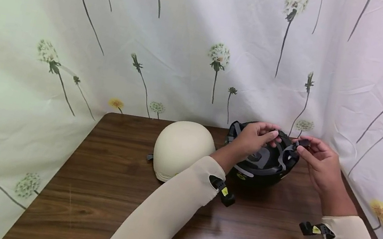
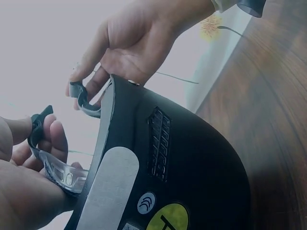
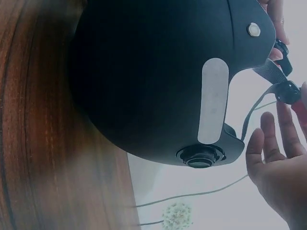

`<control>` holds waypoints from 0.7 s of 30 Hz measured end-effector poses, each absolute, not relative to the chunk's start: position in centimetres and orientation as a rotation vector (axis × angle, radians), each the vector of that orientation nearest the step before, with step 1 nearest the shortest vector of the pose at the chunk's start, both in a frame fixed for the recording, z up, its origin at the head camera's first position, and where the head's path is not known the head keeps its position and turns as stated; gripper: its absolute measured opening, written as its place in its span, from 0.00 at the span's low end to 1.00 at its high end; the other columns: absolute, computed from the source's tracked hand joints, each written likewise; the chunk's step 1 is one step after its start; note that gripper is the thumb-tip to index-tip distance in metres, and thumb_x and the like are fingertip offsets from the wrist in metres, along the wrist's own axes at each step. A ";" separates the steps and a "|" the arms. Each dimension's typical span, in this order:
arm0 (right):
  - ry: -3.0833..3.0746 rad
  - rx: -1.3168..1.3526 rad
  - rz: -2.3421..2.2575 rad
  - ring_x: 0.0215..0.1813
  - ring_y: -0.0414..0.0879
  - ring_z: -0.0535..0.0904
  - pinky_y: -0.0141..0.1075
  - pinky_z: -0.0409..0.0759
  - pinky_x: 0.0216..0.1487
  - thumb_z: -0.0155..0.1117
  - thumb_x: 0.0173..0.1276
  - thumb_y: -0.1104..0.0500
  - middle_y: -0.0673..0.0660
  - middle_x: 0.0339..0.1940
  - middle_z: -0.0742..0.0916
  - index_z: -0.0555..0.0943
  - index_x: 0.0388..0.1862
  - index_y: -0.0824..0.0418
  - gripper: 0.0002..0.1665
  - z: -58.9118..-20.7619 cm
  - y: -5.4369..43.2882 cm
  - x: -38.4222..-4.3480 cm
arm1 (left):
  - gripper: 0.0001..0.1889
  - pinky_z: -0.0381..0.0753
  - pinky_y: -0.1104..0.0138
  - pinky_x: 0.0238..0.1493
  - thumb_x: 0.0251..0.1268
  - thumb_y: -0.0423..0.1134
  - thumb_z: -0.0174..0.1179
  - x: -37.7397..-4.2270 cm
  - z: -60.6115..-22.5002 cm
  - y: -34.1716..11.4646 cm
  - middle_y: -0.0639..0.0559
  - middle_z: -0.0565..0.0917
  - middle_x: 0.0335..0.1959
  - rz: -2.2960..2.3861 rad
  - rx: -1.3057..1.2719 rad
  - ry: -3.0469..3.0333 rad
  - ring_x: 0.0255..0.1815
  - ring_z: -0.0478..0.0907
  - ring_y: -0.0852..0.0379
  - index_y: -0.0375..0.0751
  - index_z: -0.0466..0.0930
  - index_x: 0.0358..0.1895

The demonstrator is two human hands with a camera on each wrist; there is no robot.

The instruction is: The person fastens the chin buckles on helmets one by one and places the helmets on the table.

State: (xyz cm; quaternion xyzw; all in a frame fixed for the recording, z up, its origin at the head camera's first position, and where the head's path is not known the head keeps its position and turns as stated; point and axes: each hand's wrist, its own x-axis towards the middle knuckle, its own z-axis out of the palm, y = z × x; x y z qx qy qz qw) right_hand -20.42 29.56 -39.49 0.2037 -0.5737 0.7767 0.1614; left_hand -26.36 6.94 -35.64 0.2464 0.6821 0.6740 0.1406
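Note:
A black helmet [image 1: 263,170] lies upside down on the table, its padded inside facing up. My left hand [image 1: 249,140] reaches over it and pinches the dark end of one chin strap [image 2: 34,127]. At the helmet's right side, my right hand [image 1: 321,166] pinches the other strap end between thumb and fingers. That end carries a black buckle [image 3: 288,92] with a bit of red beside it in the right wrist view. The two strap ends are apart. Left of the black helmet stands a cream helmet [image 1: 183,148], dome up, partly behind my left forearm.
The brown wooden table [image 1: 94,188] extends toward me and to the left. A white cloth [image 1: 188,50] printed with dandelions hangs behind the table and along its sides. Wrist cameras [image 1: 226,196] are strapped over my cream sleeves.

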 end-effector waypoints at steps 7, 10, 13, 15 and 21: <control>-1.752 0.635 2.122 0.58 0.40 0.90 0.27 0.86 0.54 0.56 0.81 0.77 0.53 0.52 0.94 0.77 0.75 0.72 0.26 -39.1 29.0 -20.6 | 0.20 0.80 0.72 0.45 0.87 0.39 0.58 -26.4 -35.6 5.9 0.33 0.90 0.58 2.005 0.701 1.923 0.40 0.86 0.65 0.34 0.81 0.71; -1.834 0.647 2.072 0.58 0.40 0.91 0.26 0.85 0.55 0.55 0.83 0.74 0.52 0.52 0.94 0.74 0.80 0.67 0.29 -38.8 28.8 -20.6 | 0.20 0.80 0.71 0.46 0.86 0.38 0.59 -26.3 -35.5 5.5 0.30 0.89 0.59 2.033 0.697 1.886 0.41 0.85 0.64 0.31 0.80 0.72; -1.886 0.635 2.046 0.53 0.40 0.92 0.26 0.84 0.53 0.57 0.82 0.74 0.52 0.51 0.90 0.74 0.80 0.62 0.30 -38.6 28.5 -20.6 | 0.21 0.80 0.72 0.46 0.85 0.36 0.60 -26.2 -35.6 5.2 0.30 0.88 0.60 2.048 0.680 1.858 0.41 0.85 0.65 0.30 0.79 0.72; -1.883 0.616 2.058 0.49 0.40 0.93 0.26 0.86 0.52 0.58 0.80 0.76 0.52 0.49 0.88 0.76 0.75 0.62 0.28 -38.5 28.2 -20.6 | 0.21 0.80 0.72 0.46 0.84 0.35 0.61 -26.2 -35.7 5.0 0.31 0.88 0.60 2.046 0.668 1.862 0.41 0.85 0.65 0.31 0.79 0.72; -1.912 0.515 2.002 0.42 0.37 0.88 0.27 0.87 0.45 0.65 0.74 0.79 0.48 0.43 0.89 0.83 0.55 0.60 0.18 -38.1 27.6 -20.4 | 0.19 0.80 0.70 0.48 0.84 0.36 0.61 -26.0 -35.7 4.6 0.34 0.90 0.58 2.044 0.646 1.911 0.42 0.85 0.64 0.34 0.81 0.71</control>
